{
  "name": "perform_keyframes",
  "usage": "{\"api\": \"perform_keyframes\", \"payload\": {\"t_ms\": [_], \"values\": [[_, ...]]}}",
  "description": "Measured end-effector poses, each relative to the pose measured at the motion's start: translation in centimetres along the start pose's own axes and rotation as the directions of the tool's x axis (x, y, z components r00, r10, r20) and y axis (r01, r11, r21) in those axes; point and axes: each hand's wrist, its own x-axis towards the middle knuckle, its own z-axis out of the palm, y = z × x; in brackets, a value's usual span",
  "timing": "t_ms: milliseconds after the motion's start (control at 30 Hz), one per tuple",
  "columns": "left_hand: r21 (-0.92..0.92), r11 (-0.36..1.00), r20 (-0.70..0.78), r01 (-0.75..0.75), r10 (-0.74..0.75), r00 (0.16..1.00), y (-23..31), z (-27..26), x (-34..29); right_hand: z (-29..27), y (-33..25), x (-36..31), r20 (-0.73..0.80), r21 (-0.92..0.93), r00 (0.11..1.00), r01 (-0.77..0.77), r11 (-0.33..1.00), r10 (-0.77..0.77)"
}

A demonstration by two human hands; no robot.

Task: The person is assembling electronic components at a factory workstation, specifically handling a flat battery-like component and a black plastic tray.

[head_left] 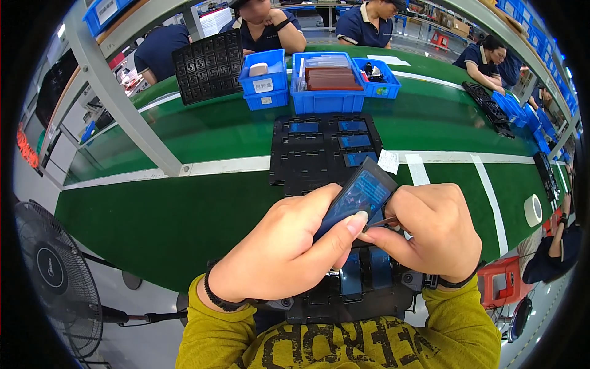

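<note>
My left hand [286, 243] grips a flat dark rectangular device [367, 189] like a phone, tilted, with blue film on its face. The left thumb lies along its lower edge. Beside that edge, my right hand [436, 230] is closed in a pinch on a thin dark sliver [386, 222], whose kind I cannot make out. Under my hands lies a black tray [313, 306] near my body, with blue-filmed screens [351, 275] in its slots. Beyond my hands is another black tray [295, 163], holding several similar blue-filmed pieces [354, 141].
Blue bins [327, 101] stand across the green bench [153, 218]; one holds brown sheets. A black moulded tray [209, 67] leans at the far left. A tape roll [533, 210] is at right, a fan [55, 270] at left. Several people sit opposite.
</note>
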Motion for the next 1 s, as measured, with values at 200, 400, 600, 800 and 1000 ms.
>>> {"api": "perform_keyframes", "payload": {"t_ms": [200,400,600,800,1000], "values": [[0.032,0.999,0.024,0.026,-0.027,0.999,0.51,-0.16,0.09,0.27,0.16,-0.16,0.011,0.019,1.0,-0.015,1.0,0.015],[0.072,0.997,0.024,0.007,-0.009,1.0,0.43,-0.1,0.03,0.09,-0.11,-0.21,0.023,-0.015,0.999,-0.029,0.999,0.029],[0.066,0.998,0.016,0.005,-0.006,1.0,0.57,0.05,-0.03,0.14,-0.05,-0.35,0.058,-0.038,0.998,-0.016,0.999,0.018],[0.091,0.996,0.026,-0.017,0.015,1.0,0.38,0.02,-0.02,0.24,-0.18,-0.46,0.065,-0.075,0.998,-0.018,0.997,0.023],[0.059,0.998,0.004,0.025,-0.025,1.0,0.39,0.13,0.07,0.12,-0.11,-0.29,0.036,-0.099,0.999,0.007,0.995,-0.004]]}}
